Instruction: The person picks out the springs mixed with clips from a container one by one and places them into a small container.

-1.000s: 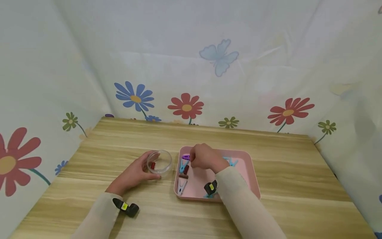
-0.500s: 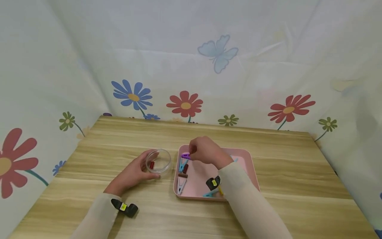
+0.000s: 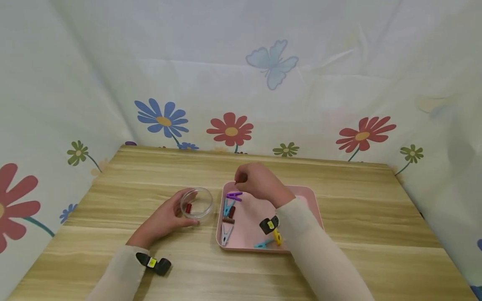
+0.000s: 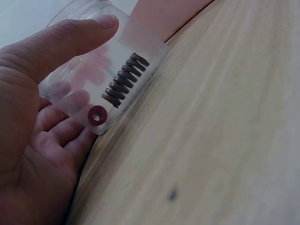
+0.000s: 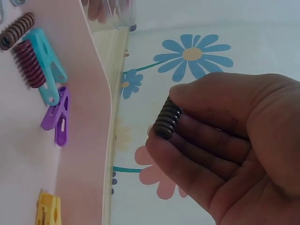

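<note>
My left hand (image 3: 165, 217) grips a clear plastic jar (image 4: 140, 40) from the side, thumb on one side and fingers on the other. Inside it lie a brown coil spring (image 4: 124, 82) and a red spring (image 4: 97, 116) seen end-on. Over the back left edge of the pink tray (image 3: 248, 234), my right hand (image 3: 261, 184) pinches a dark brown spring (image 5: 168, 121) between thumb and forefinger. Below that hand, the tray holds a purple clothespin (image 3: 234, 196), a blue clothespin (image 5: 47, 68), a dark red spring (image 5: 29, 64) and another brown spring (image 5: 18, 30).
A pale grey clothespin (image 3: 226, 235) lies at the tray's front left. Near its front edge are a yellow clothespin (image 3: 277, 237) and another blue clothespin (image 3: 262, 244). The wooden table (image 3: 203, 271) meets a flowered curtain (image 3: 301, 100) at the back.
My right hand has risen from the tray's left part toward its back edge, lifting the dark spring. The purple clothespin is more exposed. My left hand stays around the jar.
</note>
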Demonstrator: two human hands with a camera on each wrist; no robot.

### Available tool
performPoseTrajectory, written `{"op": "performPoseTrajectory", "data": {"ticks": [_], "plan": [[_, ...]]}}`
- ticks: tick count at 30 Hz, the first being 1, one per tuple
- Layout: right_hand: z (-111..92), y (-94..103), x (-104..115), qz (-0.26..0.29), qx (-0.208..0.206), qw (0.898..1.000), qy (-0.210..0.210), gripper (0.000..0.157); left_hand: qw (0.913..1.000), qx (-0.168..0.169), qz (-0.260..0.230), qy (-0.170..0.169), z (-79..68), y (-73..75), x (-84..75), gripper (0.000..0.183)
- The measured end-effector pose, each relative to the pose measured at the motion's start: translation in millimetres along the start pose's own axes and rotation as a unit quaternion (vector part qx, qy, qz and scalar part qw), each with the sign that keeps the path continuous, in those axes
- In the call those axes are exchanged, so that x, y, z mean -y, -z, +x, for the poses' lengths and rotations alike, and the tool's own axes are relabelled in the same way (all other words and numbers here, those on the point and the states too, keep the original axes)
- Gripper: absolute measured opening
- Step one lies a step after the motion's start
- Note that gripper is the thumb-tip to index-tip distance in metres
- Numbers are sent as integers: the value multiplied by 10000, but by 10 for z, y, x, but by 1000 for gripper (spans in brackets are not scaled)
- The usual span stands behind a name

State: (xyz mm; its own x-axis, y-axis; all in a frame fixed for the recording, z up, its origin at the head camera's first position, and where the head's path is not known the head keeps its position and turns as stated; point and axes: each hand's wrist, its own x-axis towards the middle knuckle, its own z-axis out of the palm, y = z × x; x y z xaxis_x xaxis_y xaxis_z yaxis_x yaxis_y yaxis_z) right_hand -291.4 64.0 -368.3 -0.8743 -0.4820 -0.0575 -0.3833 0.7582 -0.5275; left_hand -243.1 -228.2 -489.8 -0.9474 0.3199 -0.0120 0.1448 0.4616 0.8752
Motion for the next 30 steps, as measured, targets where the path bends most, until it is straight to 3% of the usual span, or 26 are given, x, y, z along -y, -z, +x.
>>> {"op": "performPoseTrajectory", "data": {"ticks": [11,21,30], "plan": [[29,72,9,217,-108,9997,-19,9,10000,-24,22,-16,3,-6,5,88],[55,116,-11,463,-226,9984,214,8,10000,2,44,-82,5,0,9,87],[90,222,-18,666,-87,9969,398,9,10000,4,50,-51,4,2,13,89]]}}
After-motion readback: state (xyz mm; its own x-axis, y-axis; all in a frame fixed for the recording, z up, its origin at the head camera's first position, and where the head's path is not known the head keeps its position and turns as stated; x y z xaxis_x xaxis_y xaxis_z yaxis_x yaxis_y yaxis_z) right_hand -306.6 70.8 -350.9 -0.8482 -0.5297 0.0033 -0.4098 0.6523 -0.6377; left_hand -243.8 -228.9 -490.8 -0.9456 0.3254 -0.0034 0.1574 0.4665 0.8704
